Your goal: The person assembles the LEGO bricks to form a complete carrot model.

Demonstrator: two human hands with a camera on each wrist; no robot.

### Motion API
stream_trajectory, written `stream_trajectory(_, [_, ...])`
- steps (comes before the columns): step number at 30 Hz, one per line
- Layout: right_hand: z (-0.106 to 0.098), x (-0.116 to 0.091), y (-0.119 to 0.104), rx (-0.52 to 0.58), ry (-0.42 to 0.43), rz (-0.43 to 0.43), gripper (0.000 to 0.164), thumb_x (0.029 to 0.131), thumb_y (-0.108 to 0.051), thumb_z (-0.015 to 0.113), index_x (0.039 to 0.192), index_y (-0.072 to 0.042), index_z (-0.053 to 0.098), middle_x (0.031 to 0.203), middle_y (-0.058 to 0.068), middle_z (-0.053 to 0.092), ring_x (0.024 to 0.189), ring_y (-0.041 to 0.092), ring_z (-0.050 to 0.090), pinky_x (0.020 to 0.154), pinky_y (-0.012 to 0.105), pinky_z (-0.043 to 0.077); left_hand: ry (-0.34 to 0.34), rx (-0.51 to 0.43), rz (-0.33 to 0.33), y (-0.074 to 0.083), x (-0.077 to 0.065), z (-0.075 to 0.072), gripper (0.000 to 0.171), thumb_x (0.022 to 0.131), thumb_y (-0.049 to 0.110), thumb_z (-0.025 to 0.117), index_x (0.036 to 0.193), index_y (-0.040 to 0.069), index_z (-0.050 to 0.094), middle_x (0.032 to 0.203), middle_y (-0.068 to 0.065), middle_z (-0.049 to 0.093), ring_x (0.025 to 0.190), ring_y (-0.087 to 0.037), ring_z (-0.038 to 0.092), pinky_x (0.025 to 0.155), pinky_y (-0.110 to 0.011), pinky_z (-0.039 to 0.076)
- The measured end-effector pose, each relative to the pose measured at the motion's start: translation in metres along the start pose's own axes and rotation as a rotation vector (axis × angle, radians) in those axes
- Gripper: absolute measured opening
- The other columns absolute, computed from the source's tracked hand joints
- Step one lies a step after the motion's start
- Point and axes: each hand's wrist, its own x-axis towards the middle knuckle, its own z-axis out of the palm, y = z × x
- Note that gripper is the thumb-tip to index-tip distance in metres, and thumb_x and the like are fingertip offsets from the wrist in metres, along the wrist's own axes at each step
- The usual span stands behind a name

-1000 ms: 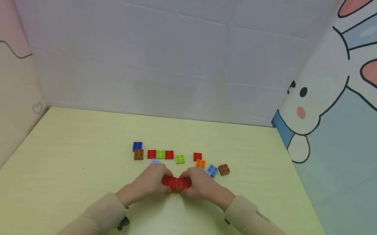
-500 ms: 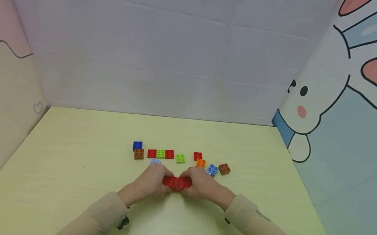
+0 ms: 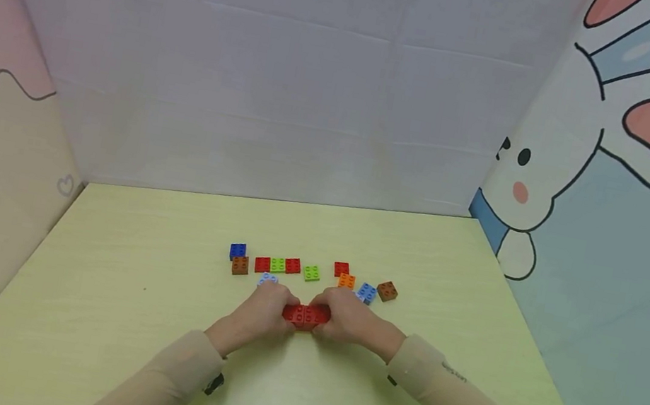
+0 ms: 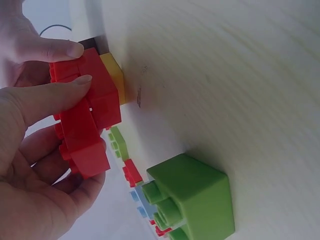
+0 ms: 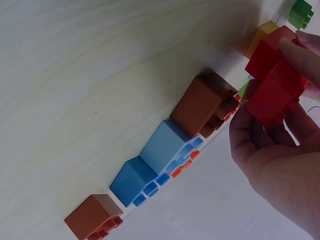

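Near the middle of the table [image 3: 88, 306], the left hand [image 3: 265, 307] is gripping the red bricks [image 3: 306, 316] from nine o'clock while the right hand [image 3: 346, 315] is gripping them from three, their fingertips almost meeting. In the left wrist view, a yellow brick [image 4: 115, 79] is sitting against their underside. Farther off, at twelve o'clock, a lime brick [image 3: 311, 273] is lying. A red, lime and red row [image 3: 278, 265] is stretching from ten to eleven o'clock, with a dark blue brick [image 3: 237, 251] and a brown brick [image 3: 240, 266] standing farther out at ten. An orange brick [image 3: 347, 281] is resting towards half past one, and a second brown brick [image 3: 387, 291] is lying at two.
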Motion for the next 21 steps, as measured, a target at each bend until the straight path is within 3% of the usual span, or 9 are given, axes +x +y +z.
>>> stream_trajectory(15, [-0.0009,0.0002,-0.0016,0.008,-0.011,0.031,0.026,0.078,-0.017,0.078,0.103,-0.012,0.071,0.086,-0.009,0.058,0.079,0.012,0.051,0.067,0.026,0.045,-0.013,0.154,0.064,0.0054,0.0046,-0.0027,0.010,0.073,0.012,0.079,0.080,0.010,0.073,0.063,0.005,0.051,0.067,-0.015,0.045,0.060,-0.028,0.034])
stream_trajectory(21, [-0.0005,0.0006,-0.0018,0.009,-0.014,0.028,0.026,0.078,-0.017,0.078,0.103,-0.012,0.072,0.086,-0.010,0.059,0.079,0.011,0.052,0.066,0.025,0.045,-0.024,0.160,0.051,0.0049,0.0044,-0.0021,0.012,0.073,0.013,0.080,0.082,0.009,0.074,0.063,0.004,0.051,0.066,-0.015,0.045,0.059,-0.028,0.034])
